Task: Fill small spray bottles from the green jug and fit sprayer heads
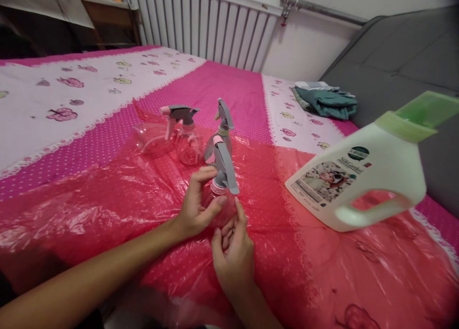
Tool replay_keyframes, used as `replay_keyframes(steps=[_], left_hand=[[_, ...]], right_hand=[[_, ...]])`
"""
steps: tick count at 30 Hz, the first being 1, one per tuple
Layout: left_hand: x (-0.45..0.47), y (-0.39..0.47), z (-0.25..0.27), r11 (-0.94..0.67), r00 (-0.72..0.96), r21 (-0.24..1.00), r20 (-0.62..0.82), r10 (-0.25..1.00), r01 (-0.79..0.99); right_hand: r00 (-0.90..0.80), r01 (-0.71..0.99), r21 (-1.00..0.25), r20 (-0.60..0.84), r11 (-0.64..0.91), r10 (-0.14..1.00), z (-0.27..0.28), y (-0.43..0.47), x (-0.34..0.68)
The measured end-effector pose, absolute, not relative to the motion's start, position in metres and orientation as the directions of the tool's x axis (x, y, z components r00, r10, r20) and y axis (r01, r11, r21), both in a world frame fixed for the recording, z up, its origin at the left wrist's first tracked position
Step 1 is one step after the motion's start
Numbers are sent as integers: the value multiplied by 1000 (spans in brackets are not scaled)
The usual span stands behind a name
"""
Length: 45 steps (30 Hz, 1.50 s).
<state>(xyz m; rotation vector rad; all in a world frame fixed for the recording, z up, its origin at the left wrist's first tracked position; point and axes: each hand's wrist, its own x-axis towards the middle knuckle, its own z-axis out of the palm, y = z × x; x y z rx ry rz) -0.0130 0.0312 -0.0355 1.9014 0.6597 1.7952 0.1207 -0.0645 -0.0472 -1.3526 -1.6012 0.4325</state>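
Observation:
A clear spray bottle (225, 169) with a grey trigger head, pink nozzle and pink collar stands between my hands. My left hand (197, 207) is closed around its neck and upper body from the left, thumb in front. Curled against the bottle's lower right side is my right hand (234, 252), its index finger raised along the bottle. Just behind stands another spray bottle (224, 116) with a grey head and a yellowish collar. Farther left is a pink-collared spray bottle (188, 145), with a clear rounded container (148, 137) beside it, seemingly lying down.
Red plastic sheeting (118, 195) covers the near part of the bed (229, 87). A large pale green detergent jug (362, 176) stands tilted at the right. Folded clothes (326, 99) lie by the grey headboard (401, 56). A radiator (201, 23) lines the wall.

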Motion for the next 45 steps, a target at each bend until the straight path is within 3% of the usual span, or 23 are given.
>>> replay_keyframes(steps=[5, 15, 21, 26, 34, 45], left_hand=[[-15, 30, -44, -758, 28, 649, 761, 649, -72], [-10, 30, -46, -743, -81, 669, 739, 669, -34], [-7, 33, -40, -818, -113, 575, 813, 572, -4], [-8, 32, -45, -801, -98, 598, 799, 594, 21], [-9, 31, -44, -856, -94, 488, 873, 479, 169], [-11, 30, -57, -818, -109, 570, 820, 561, 76]], right_hand=[[71, 569, -756, 438, 325, 896, -47, -64, 120], [76, 547, -772, 430, 323, 900, -46, -64, 120], [74, 580, -743, 457, 334, 886, -47, -63, 120], [71, 577, -742, 462, 341, 884, -47, -63, 120], [71, 563, -758, 442, 330, 894, -48, -63, 121], [73, 574, -752, 440, 324, 895, -48, -63, 121]])
